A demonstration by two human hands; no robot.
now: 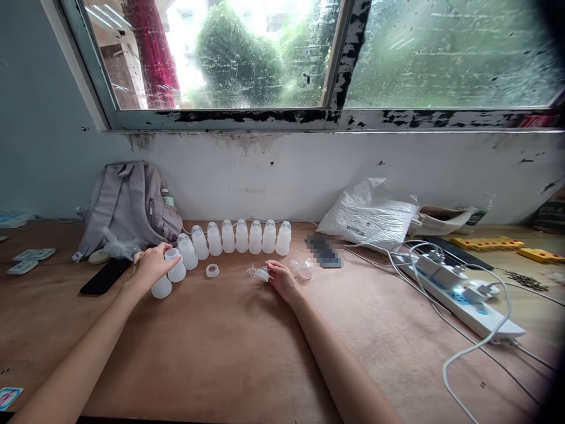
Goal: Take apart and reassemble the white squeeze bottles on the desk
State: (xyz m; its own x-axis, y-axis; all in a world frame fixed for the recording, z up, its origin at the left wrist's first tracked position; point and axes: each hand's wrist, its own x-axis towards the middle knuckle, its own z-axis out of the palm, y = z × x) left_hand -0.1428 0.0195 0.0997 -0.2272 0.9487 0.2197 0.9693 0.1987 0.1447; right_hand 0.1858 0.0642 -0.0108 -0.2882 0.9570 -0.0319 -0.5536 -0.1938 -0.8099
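Observation:
My left hand (152, 264) is closed on the rim of an uncapped, frosted white baby bottle (177, 272), which stands upright on the table. A second bottle (161, 288) is under that hand, its top hidden by the fingers. Low over the table, my right hand (282, 279) pinches a small whitish bottle collar (262, 274); whether a nipple sits in it is hard to make out. Just left of it lies a clear bottle nipple (251, 270). Clear caps (305, 272) rest to the right of the fingers. A loose white ring (212, 270) lies between my hands.
Several capped baby bottles (241, 237) form a row near the wall. A grey backpack (128, 203) and black phone (105, 277) are on the left. To the right are a partly blurred phone (329, 256), a silver plastic bag (371, 215), and a power strip (468, 303) with looping white cables.

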